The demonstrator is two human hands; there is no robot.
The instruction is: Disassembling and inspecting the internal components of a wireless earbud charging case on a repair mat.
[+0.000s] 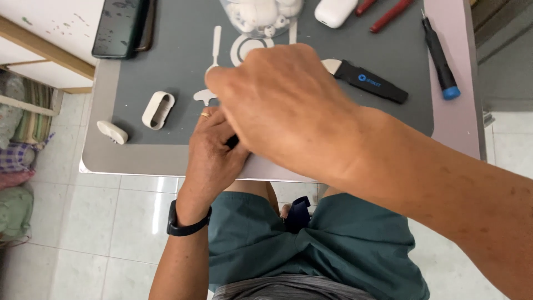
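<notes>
My left hand (211,153) rests at the near edge of the grey work mat (177,61), fingers curled around something small and dark that is mostly hidden. My right hand (277,105) lies over it, fingers bent down toward the same spot, hiding what they touch. A ring sits on my left hand and a black band on that wrist. Just beyond my fingers lie flat white plastic pieces (204,96) and a thin white strip (215,44).
An oval white case shell (158,110) and a small white cap (112,132) lie at the left. A black-handled pry tool (369,81), a blue-tipped screwdriver (440,55), red tools (390,14), a white earbud case (335,11), a clear tub of earbuds (261,16) and a phone (119,28) sit further back.
</notes>
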